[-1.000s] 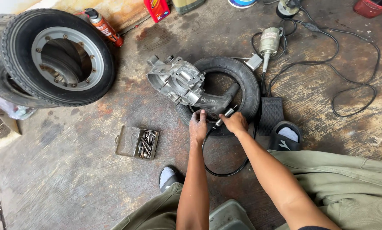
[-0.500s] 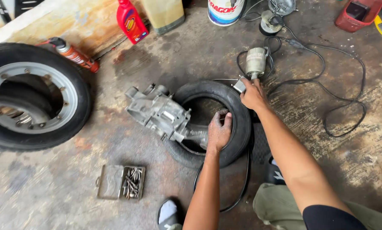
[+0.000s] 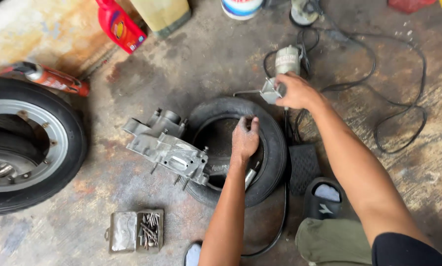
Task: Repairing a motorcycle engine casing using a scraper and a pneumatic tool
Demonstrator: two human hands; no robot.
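A large wheel with a metal rim lies at far left on the stained concrete floor. The small black tyre lies flat at centre, a grey engine casing resting across its left edge. My left hand sits inside the tyre opening, fingers curled loosely on the inner edge, gripping nothing I can confirm. My right hand is closed around a small metal fitting just beyond the tyre, beside a grey motor. An open tin of bits lies nearest me
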